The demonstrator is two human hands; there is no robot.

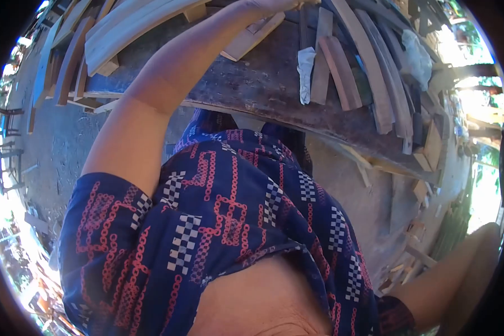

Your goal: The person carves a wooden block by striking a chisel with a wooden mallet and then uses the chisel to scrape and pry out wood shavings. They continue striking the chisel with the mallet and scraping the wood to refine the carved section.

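My left arm reaches up across the workbench, and my left hand [275, 4] is cut off by the top edge of the view. Its fingers are mostly hidden, so whether it holds anything does not show. Just below it lies a short pale wood block [253, 38]. To its right is a narrow dark strip with a white wrapping [305, 75] around its near end. Beside that lie a flat wooden slat [321, 61] and a short curved wooden piece [340, 73]. My right arm is bent at the lower right, with the hand out of view.
The dark workbench [235, 84] has its front edge close to my body. Long curved boards [134, 28] lie on its left, and more curved pieces [369, 61] on its right. A crumpled whitish plastic bag [417, 59] rests among them. Wood scraps [414, 263] lie on the floor.
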